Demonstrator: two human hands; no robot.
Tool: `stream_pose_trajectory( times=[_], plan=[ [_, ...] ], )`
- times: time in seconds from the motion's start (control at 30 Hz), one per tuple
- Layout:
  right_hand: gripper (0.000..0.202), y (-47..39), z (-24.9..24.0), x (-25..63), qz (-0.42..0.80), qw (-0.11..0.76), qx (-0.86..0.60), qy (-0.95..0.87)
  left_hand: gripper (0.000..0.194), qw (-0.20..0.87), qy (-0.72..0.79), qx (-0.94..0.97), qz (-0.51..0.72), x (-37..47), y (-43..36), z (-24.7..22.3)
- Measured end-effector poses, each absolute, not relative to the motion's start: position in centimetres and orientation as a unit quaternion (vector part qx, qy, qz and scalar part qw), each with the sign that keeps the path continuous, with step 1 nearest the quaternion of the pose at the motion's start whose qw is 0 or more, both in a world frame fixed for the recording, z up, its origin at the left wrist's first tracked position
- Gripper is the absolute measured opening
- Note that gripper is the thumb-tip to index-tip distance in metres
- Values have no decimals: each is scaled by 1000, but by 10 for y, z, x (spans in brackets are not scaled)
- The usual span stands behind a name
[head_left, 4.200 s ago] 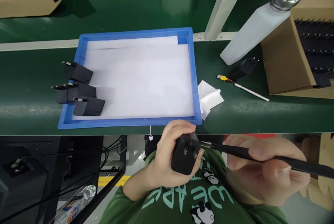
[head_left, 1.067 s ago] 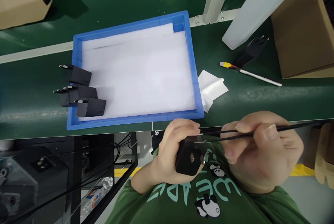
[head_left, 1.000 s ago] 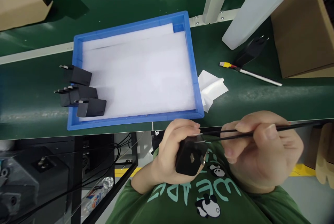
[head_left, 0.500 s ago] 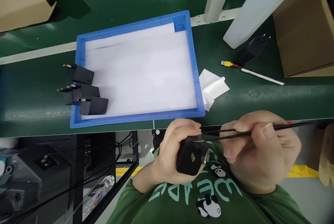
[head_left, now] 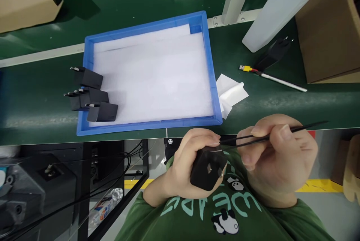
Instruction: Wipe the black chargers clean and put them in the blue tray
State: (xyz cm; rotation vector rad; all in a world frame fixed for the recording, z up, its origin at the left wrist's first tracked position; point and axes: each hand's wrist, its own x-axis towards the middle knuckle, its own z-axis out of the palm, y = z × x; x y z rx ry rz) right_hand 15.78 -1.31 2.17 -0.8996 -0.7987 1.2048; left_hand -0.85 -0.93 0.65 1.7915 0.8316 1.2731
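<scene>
My left hand (head_left: 185, 162) is wrapped round a black power adapter (head_left: 205, 171), its metal prongs facing toward me. Between the thumb and fingers of my right hand (head_left: 281, 154) is a pair of black tweezers (head_left: 263, 138). The tips of the tweezers point left and reach the upper edge of the held adapter; whether they grip anything there I cannot tell. Both hands are in front of the bench edge. Several more black power adapters (head_left: 102, 112) sit at the left end of a blue tray (head_left: 149, 124), some over its rim.
White foam sheets (head_left: 152, 76) line the tray. Right of it lie crumpled white paper (head_left: 230, 93), a USB-tipped stick (head_left: 281, 81) and another black adapter (head_left: 274, 53). A cardboard box (head_left: 329, 35) stands at the right. A plastic bottle (head_left: 105, 209) is below the bench.
My right hand with the tweezers has shifted slightly left and up. My left hand still holds the adapter in almost the same place.
</scene>
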Motion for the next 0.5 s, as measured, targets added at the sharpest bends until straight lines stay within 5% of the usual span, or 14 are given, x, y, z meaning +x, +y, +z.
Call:
stream_pose_trajectory(
  times=[0.5],
  plan=[
    [26,-1,22,159,526,667,-384,-363,52,446,295,682,499,-11,-10,7]
  ],
)
